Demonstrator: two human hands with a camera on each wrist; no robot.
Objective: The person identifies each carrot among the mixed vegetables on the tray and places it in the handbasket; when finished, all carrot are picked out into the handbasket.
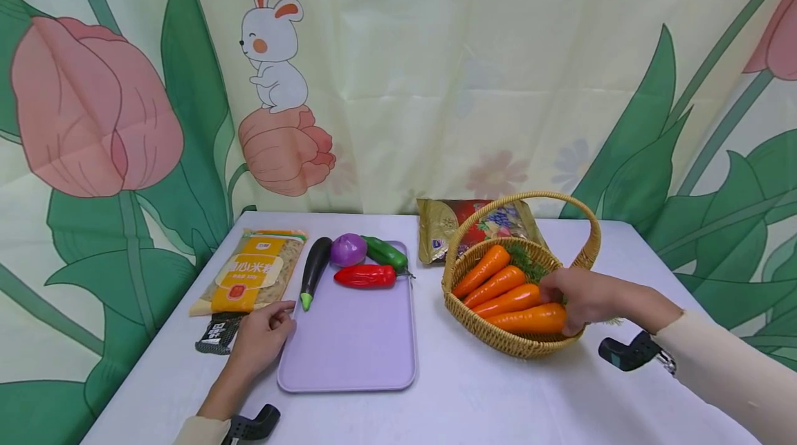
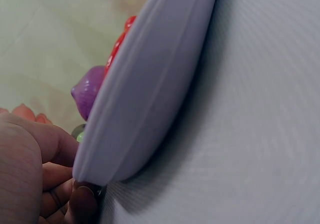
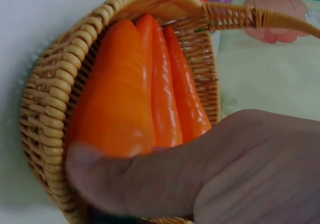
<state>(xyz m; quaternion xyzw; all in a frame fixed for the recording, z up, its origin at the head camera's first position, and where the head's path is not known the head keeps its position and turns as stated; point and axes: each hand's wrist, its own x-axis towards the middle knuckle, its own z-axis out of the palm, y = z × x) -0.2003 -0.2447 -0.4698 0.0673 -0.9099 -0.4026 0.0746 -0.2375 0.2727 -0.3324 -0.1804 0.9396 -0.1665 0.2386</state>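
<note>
My left hand is at the left edge of a lilac tray, its thumb and fingers pinching the rim in the left wrist view. On the tray's far part lie an eggplant, a purple onion, a green pepper and a red pepper. My right hand reaches into a wicker basket and grips the nearest carrot by its leafy end. Several carrots lie side by side there. In the right wrist view the thumb rests on that large carrot; the other fingers are hidden.
A yellow-labelled food bag lies left of the tray, with a small black packet below it. Behind the basket is a gold and red package. The basket's tall handle arches over the carrots. A printed curtain hangs behind the table.
</note>
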